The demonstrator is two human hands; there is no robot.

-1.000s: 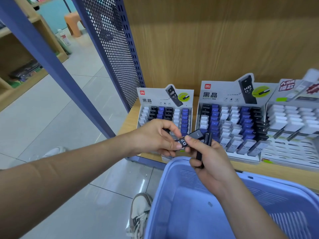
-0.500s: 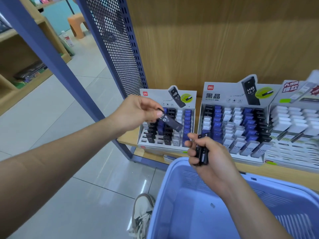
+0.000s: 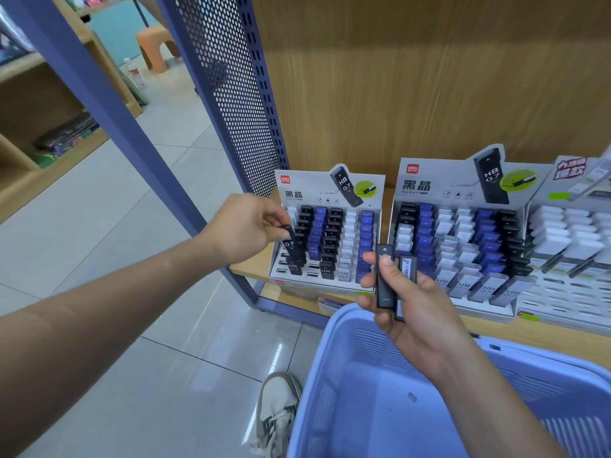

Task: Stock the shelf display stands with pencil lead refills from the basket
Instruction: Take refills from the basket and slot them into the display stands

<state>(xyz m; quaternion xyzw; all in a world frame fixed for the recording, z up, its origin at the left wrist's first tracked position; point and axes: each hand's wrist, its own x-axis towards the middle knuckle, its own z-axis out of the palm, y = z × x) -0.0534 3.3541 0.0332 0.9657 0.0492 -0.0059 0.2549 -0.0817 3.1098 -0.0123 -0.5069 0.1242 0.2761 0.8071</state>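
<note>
Refill, left hand: black HB 0.7 case (image 3: 291, 246), pinched at its top between thumb and fingertips of the left hand (image 3: 244, 228); lower end at the leftmost column of the small display stand (image 3: 334, 196), centre frame.
Refills, right hand: two black cases (image 3: 385, 290) gripped upright in the right hand (image 3: 413, 305), thumb across the front one.
Basket: lilac plastic basket (image 3: 330, 375), lower right, beneath the right hand.
Shelf: wooden shelf (image 3: 529, 332) carrying a larger stand (image 3: 439, 183) just beside the small one.

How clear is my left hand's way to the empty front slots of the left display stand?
Probably yes, it looks clear: the left hand pinches a black refill just over the left display stand, nothing between it and the empty front slots. The right hand, gripping two refills, sits aside.
</note>
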